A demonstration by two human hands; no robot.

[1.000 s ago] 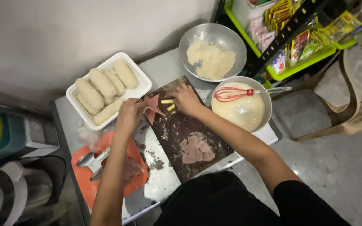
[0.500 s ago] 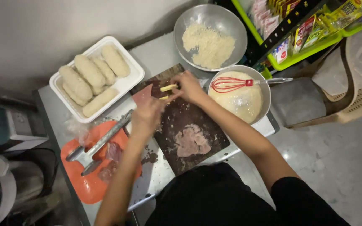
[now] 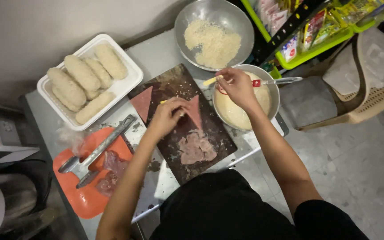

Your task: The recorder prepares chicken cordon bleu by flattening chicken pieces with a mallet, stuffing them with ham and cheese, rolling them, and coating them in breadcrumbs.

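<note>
Pinching a thin pink ham slice (image 3: pixel 195 112) at its edge, the left hand (image 3: pixel 167 116) rests over the dark wooden cutting board (image 3: pixel 174 84), fingers closed on the slice with a pale yellow stick just showing under them. A second triangular ham slice (image 3: pixel 142 103) lies flat on the board, just left of that hand. Nearer the person on the same board sits a flattened piece of raw meat (image 3: pixel 195 149).

The right hand (image 3: pixel 237 86) is off the board's right edge, over the metal bowl of pale batter (image 3: pixel 245 113), fingers clenched on a yellow cheese stick (image 3: pixel 211 81). A red whisk (image 3: pixel 256 83) rests in that bowl, its metal handle sticking out to the right. Beyond the board's far corner stands a larger metal bowl of breadcrumbs (image 3: pixel 213 42).

Left of the board, a white tray (image 3: pixel 127 86) holds breaded rolls (image 3: pixel 83 73). An orange cutting board (image 3: pixel 83 200) lies at the board's near left, bearing a metal meat mallet (image 3: pixel 101 144) and more raw meat. All sit on the grey bench (image 3: pixel 156 53).
</note>
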